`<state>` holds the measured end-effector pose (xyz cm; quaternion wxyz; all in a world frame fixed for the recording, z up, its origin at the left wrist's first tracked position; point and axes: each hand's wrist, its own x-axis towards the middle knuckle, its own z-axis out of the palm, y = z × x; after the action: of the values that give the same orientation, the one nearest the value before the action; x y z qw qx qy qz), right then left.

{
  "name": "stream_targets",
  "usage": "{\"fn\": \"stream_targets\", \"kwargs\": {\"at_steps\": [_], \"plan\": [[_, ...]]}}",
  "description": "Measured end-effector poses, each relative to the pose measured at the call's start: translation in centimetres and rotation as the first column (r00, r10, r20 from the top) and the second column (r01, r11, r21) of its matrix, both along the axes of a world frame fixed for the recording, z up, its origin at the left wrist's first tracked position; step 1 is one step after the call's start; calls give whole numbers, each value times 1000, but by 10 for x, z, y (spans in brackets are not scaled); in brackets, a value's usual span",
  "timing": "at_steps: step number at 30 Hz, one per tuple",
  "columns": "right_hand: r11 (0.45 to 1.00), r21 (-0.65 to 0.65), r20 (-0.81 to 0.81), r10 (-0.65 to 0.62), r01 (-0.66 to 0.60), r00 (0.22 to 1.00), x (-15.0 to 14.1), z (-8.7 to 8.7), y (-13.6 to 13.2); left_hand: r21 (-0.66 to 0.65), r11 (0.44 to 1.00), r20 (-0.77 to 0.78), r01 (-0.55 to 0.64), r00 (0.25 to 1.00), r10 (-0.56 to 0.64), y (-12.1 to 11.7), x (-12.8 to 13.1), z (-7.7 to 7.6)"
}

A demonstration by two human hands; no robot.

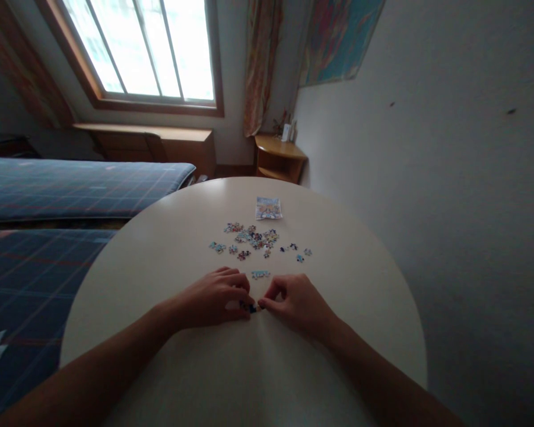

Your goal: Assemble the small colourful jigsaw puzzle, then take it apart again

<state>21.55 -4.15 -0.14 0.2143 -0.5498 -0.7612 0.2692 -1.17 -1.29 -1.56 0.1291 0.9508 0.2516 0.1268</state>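
My left hand (225, 296) rests on the table with its fingers curled round a few dark jigsaw pieces (253, 309), partly hidden under the fingertips. Thumb and forefinger of my right hand (296, 301) pinch a small jigsaw piece (261, 307) at the right end of these, close to the left fingertips. Just beyond the hands lies a short joined strip of light blue jigsaw pieces (260, 274). Farther off is a loose heap of mixed jigsaw pieces (257, 238), with several single ones scattered to both sides.
A small printed picture sheet (268, 208) lies behind the heap on the round white table (160, 237). Beds with plaid covers (71, 190) stand at the left. The wall (427, 178) runs along the right, and a wooden corner shelf (280, 148) is at the back.
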Motion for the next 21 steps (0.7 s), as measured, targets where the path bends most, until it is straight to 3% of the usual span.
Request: {"fn": "stream_targets", "kwargs": {"at_steps": [10,17,19,21], "plan": [[1000,30,106,-4,1,994,-2,1,1,-12,1000,8,-8,1000,8,-2,0,0],[997,65,78,27,-32,997,-1,-2,2,-27,1000,39,-2,999,3,-2,0,-2],[995,98,50,31,-36,998,0,-3,2,-19,999,70,-39,997,40,5,-5,-4],[992,125,15,14,-16,1000,2,-4,3,21,987,128,-158,980,154,16,-14,-8]]}}
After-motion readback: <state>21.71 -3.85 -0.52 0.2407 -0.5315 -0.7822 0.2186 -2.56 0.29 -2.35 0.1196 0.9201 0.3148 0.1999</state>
